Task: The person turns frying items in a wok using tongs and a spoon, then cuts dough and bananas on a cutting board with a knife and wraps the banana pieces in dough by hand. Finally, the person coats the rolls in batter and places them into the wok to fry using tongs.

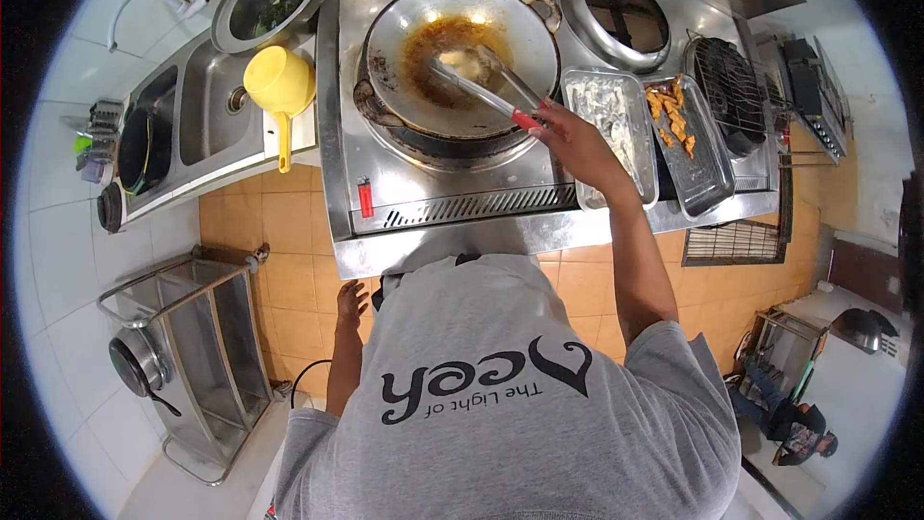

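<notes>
My right hand (570,143) is closed around the red grips of metal tongs (481,93). The tongs reach into a wide wok (395,34) on the stove, which holds brown oil. Near their spread tips lies a pale piece of food (464,67); whether they touch it I cannot tell. My left hand (352,304) hangs low by my side, in front of the stove edge, fingers apart and holding nothing. Beside my right forearm are a clear tray of pale, coated pieces (602,120) and a second tray (701,173) with golden fried strips (674,120).
A red lighter (365,198) lies on the steel stove top (452,231). A round lid (616,19) and a dark grill rack (727,87) stand to the right. At the left are a yellow dipper (277,79), a sink (214,116) and a covered pot (269,0). Another person (799,433) is at far right.
</notes>
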Demonstrator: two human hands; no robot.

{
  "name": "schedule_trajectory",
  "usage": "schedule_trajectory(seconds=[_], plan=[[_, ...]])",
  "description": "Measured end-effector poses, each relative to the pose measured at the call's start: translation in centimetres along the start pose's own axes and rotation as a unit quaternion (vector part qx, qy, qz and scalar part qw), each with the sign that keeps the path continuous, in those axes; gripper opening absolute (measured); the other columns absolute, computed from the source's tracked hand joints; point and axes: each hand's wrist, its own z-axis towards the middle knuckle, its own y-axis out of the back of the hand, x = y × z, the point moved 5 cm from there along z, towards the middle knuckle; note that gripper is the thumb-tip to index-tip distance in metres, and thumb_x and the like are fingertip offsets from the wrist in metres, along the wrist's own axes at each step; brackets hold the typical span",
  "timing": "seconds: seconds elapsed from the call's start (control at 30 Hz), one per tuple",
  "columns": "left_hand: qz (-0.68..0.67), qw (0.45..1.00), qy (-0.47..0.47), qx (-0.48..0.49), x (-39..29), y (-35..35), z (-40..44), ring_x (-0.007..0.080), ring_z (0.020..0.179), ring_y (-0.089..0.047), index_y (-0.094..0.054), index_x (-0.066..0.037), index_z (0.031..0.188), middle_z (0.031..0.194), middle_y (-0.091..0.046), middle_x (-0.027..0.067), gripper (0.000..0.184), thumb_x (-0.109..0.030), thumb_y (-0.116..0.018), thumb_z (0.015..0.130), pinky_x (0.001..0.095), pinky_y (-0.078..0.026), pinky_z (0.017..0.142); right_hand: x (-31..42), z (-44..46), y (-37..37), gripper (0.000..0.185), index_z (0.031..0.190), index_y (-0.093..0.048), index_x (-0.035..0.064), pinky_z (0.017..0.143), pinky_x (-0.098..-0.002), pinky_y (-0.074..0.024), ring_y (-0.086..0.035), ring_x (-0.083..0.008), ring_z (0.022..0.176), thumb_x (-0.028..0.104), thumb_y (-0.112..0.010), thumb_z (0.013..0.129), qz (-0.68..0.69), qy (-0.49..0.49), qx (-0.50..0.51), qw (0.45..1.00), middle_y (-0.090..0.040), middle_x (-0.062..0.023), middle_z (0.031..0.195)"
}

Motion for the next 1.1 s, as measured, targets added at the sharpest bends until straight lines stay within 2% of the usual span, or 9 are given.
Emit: schedule_trajectory(seconds=[0.13, 0.23, 0.33, 0.57, 0.67, 0.73, 0.87, 0.97, 1.1], plan=[[-0.005, 1.000, 0.002, 0.006, -0.6, -0.4, 0.1, 0.0179, 0.094, -0.057, -0.048, -0.016, 0.115, 0.115, -0.057, -0.0002, 0.027, -0.028, -0.044, 0.092, 0.0376, -0.042, 0.076, -0.3, 0.0, -0.1, 0.040, 0.118, -0.055, 0.0019, 0.090, -0.0305, -0.0433, -0.053, -0.0239, 0.114, 0.028, -0.060, 0.087, -0.044, -0.004, -0.001, 0.999, -0.045, -0.0199, 0.132], [-0.002, 1.000, -0.011, 0.019, -0.9, -0.4, 0.6, 0.0175, 0.094, -0.057, -0.048, -0.017, 0.114, 0.114, -0.058, -0.0011, 0.027, -0.028, -0.046, 0.090, 0.0373, -0.042, 0.075, -0.1, -0.1, 0.3, 0.043, 0.116, -0.057, 0.0044, 0.100, -0.0362, -0.0363, -0.043, -0.0324, 0.122, 0.037, -0.055, 0.088, -0.024, -0.031, 0.004, 0.999, -0.046, -0.0199, 0.130], [0.004, 1.000, -0.013, 0.011, -1.1, -0.1, 0.4, 0.0175, 0.095, -0.057, -0.048, -0.017, 0.115, 0.114, -0.058, -0.0012, 0.029, -0.027, -0.048, 0.088, 0.0375, -0.041, 0.074, 0.3, -0.7, 0.3, 0.043, 0.115, -0.057, 0.0039, 0.099, -0.0360, -0.0364, -0.044, -0.0324, 0.122, 0.037, -0.054, 0.088, -0.001, -0.011, -0.002, 1.000, -0.046, -0.0196, 0.131], [0.026, 0.999, -0.010, 0.017, 0.6, 0.3, 2.3, 0.0176, 0.095, -0.054, -0.047, -0.018, 0.121, 0.116, -0.057, -0.0004, 0.034, -0.027, -0.045, 0.088, 0.0375, -0.040, 0.078, 3.1, -0.3, -3.3, 0.038, 0.110, -0.060, 0.0073, 0.079, -0.0404, -0.0464, -0.060, -0.0346, 0.090, 0.037, -0.052, 0.089, 0.028, 0.041, 0.031, 0.998, -0.063, -0.0200, 0.097], [0.030, 0.999, -0.015, 0.018, -0.4, -0.3, 1.2, 0.0173, 0.097, -0.052, -0.046, -0.018, 0.122, 0.119, -0.055, 0.0000, 0.035, -0.028, -0.043, 0.089, 0.0381, -0.040, 0.079, 3.1, -0.5, -3.3, 0.041, 0.110, -0.060, 0.0064, 0.079, -0.0393, -0.0464, -0.060, -0.0347, 0.091, 0.040, -0.052, 0.088, 0.073, -0.063, 0.056, 0.994, -0.062, -0.0200, 0.097], [0.032, 0.999, -0.026, 0.020, -0.8, -0.4, 0.9, 0.0173, 0.098, -0.052, -0.046, -0.017, 0.122, 0.121, -0.054, 0.0003, 0.035, -0.028, -0.043, 0.089, 0.0382, -0.039, 0.080, 2.6, -0.5, -2.8, 0.045, 0.111, -0.060, 0.0062, 0.080, -0.0392, -0.0460, -0.060, -0.0352, 0.092, 0.043, -0.052, 0.087, 0.053, -0.065, 0.039, 0.996, -0.063, -0.0199, 0.098], [0.023, 0.999, -0.039, 0.022, -0.2, 0.4, 1.4, 0.0176, 0.097, -0.051, -0.047, -0.017, 0.121, 0.119, -0.056, 0.0003, 0.033, -0.027, -0.044, 0.089, 0.0386, -0.040, 0.079, 2.5, -1.3, -1.2, 0.046, 0.113, -0.059, 0.0057, 0.074, -0.0365, -0.0474, -0.062, -0.0298, 0.079, 0.044, -0.054, 0.086, 0.052, -0.078, 0.028, 0.995, -0.064, -0.0177, 0.092], [0.016, 0.999, -0.038, 0.024, 1.4, 1.1, 2.8, 0.0168, 0.092, -0.051, -0.048, -0.018, 0.119, 0.116, -0.057, -0.0002, 0.031, -0.026, -0.046, 0.089, 0.0390, -0.042, 0.076, 2.5, -1.9, -1.1, 0.047, 0.114, -0.058, 0.0060, 0.059, -0.0325, -0.0472, -0.057, -0.0201, 0.058, 0.043, -0.055, 0.086, 0.114, -0.133, 0.056, 0.983, -0.063, -0.0137, 0.082], [0.024, 0.999, -0.022, 0.021, 1.5, 0.8, 3.0, 0.0148, 0.088, -0.052, -0.049, -0.018, 0.117, 0.115, -0.057, -0.0009, 0.028, -0.024, -0.045, 0.090, 0.0379, -0.042, 0.075, 1.5, -1.5, -2.5, 0.048, 0.116, -0.057, 0.0068, 0.046, -0.0293, -0.0415, -0.047, -0.0132, 0.046, 0.043, -0.056, 0.085, 0.158, -0.123, 0.045, 0.979, -0.060, -0.0102, 0.073]])
